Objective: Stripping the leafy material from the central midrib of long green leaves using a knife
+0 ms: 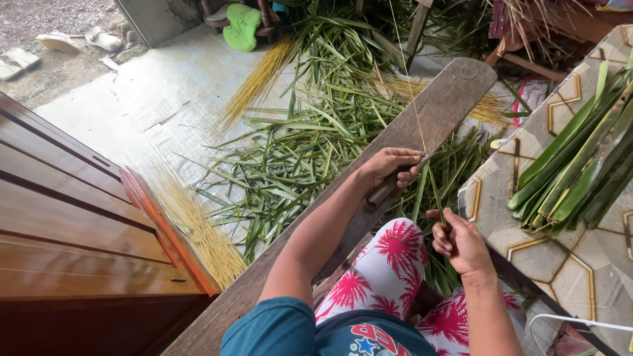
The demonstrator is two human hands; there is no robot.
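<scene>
Leaf rib held taut between both hands over plank.

I note left hand [390, 168] closed on knife [395, 181]; right hand [458, 242] pinches leaf rib [422, 142], its long axis running far-to-near, blade meeting it just beyond the right hand, above wooden plank [435, 109].

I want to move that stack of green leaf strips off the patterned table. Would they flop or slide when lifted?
The green leaf strips look long and thin, so they would probably droop at both ends. They lie loose on the patterned table, unbound, so some would likely slip out.
</scene>
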